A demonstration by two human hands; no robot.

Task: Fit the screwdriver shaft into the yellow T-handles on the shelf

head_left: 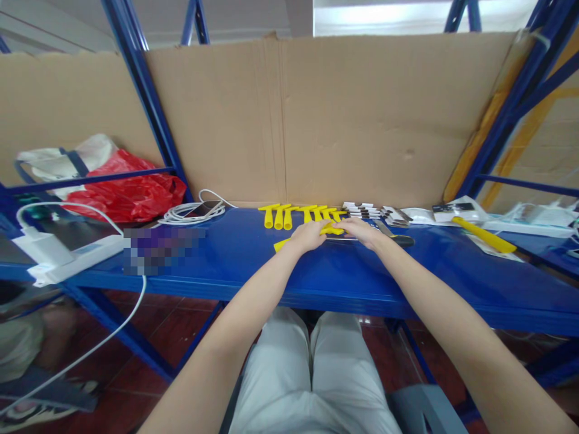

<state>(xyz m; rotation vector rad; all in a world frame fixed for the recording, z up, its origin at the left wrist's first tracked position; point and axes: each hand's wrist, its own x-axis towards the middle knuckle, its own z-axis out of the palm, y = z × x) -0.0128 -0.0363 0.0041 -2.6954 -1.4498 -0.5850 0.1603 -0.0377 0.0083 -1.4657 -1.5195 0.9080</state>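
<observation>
My left hand [310, 237] and my right hand [360, 231] are close together over the blue table [244, 253]. Between them is a yellow plastic piece [333, 229], gripped by the curled fingers of both. Another yellow piece [280, 245] pokes out beside my left wrist. Behind the hands, several yellow T-shaped handles [288, 218] lie in a row against the cardboard. A tool with a dark handle [402, 240] lies by my right wrist, its other end partly hidden. Small black-and-white pieces [362, 210] lie in a cluster behind my right hand.
To the left are a white power strip [85, 256], a coiled white cable [194, 212] and a red plastic bag [131, 190]. A long yellow-handled tool [484, 235] and white packets [459, 211] lie at the right. Cardboard [362, 120] walls the back between blue posts.
</observation>
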